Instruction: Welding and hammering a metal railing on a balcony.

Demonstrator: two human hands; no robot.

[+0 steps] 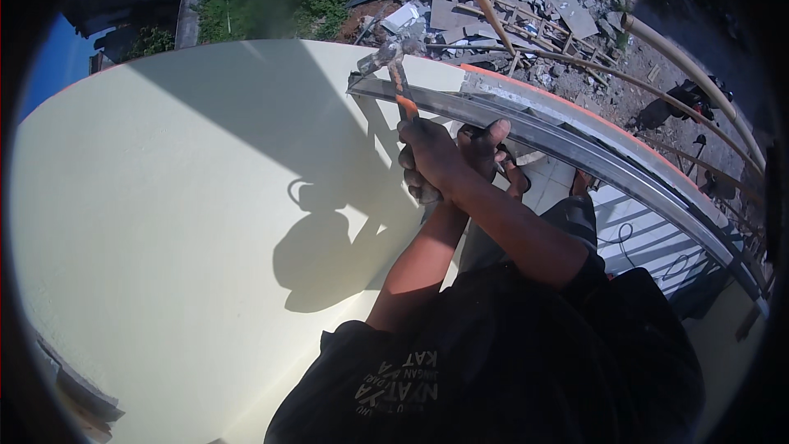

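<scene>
My forearms cross, the right one lying over the left. My right hand (pixel 429 156) is wrapped around the handle of a hammer (pixel 400 86), which has a dark handle with orange parts. The hammer's metal head points up and away, over the left end of a long grey metal rail (pixel 567 144). Whether head and rail touch, I cannot tell. My left hand (pixel 479 146) grips the rail just right of the hammer hand, thumb on its upper side; its other fingers are mostly hidden. Blackish smudges mark both hands.
A cream wall (pixel 181 197) fills the left, with shadows across it. Beyond the rail runs an orange-edged ledge (pixel 567 103). Bamboo poles (pixel 690 70) slant at the right above a rubble-strewn ground (pixel 567 8). Below are pale floor tiles (pixel 542 185), a thin cable (pixel 625 238) and feet.
</scene>
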